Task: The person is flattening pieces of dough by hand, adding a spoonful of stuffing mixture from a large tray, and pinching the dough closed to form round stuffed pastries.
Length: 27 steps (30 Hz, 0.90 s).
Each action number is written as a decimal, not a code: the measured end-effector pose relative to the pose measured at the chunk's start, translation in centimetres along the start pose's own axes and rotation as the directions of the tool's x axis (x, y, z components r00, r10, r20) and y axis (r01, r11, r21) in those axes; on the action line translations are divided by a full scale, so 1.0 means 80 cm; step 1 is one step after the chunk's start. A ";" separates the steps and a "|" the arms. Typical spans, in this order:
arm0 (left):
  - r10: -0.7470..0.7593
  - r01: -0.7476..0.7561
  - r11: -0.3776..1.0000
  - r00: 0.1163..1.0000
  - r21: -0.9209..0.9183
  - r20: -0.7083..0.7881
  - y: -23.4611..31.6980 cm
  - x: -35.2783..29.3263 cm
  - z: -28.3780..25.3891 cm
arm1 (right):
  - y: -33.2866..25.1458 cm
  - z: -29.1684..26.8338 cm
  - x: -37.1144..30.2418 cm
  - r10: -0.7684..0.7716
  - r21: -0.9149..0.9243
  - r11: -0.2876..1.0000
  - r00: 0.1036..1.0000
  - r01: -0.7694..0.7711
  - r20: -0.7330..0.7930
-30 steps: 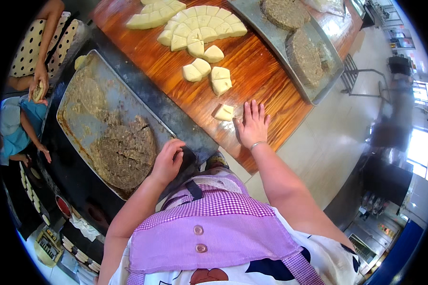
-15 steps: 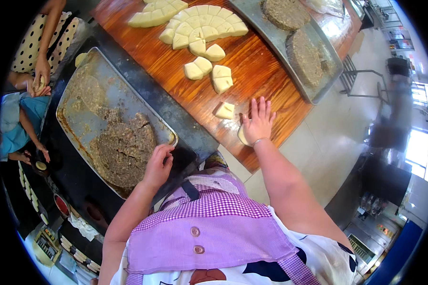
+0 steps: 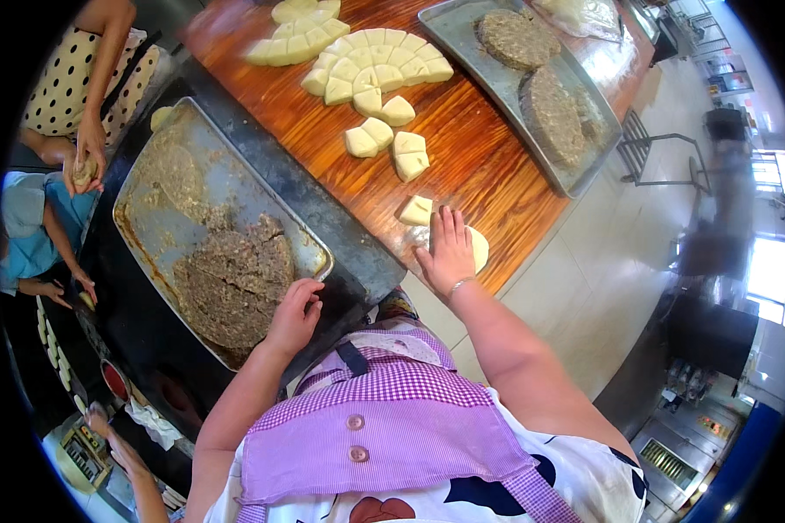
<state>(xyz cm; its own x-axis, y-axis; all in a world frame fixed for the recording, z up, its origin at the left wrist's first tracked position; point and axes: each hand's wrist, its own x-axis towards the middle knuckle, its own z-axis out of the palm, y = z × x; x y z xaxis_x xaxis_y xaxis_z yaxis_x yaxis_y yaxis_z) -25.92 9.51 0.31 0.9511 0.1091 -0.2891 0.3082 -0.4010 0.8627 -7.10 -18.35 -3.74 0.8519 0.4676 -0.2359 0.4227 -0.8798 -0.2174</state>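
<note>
Dough pieces [image 3: 379, 63] on the table [image 3: 497, 183] — left tray [image 3: 229, 170] beside it, right tray [image 3: 575, 181] on it.

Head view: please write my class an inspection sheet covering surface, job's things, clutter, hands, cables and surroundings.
Surface: wooden table, whitish patch beside the right hand.
Job's things: cut dough pieces; flattened dough disc, partly hidden by the right hand; brown mass on the left tray; two brown slabs on the right tray.
Clutter: plastic bag, table's far end.
Right hand: palm down.
Left hand: fingers curled, near left tray's corner; contact unclear.
Cables: nothing seen.
Surroundings: co-worker's hand at left; metal rack at right.
</note>
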 end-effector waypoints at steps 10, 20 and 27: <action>-0.018 0.018 1.000 0.997 -0.006 -0.072 0.000 -0.028 -0.022 | 0.070 0.027 -0.027 0.256 0.065 0.967 0.912 -0.248 -0.320; -0.064 -0.009 0.969 0.956 -0.246 -0.285 -0.024 -0.075 -0.021 | 0.118 0.025 -0.024 0.645 0.817 0.211 0.705 -0.536 0.296; -0.365 0.073 0.444 0.925 -0.893 -0.105 -0.061 -0.081 -0.025 | -0.058 -0.049 -0.038 0.062 0.823 0.562 0.996 -0.087 0.063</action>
<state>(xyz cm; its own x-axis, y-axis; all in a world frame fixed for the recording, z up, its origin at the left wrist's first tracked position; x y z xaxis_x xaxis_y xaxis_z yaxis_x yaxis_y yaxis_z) -33.51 12.60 -1.20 0.7696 0.3432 -0.5384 0.2263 0.6420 0.7326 -10.43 -15.98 1.72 0.8551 0.4167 -0.3084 -0.0911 -0.4649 -0.8807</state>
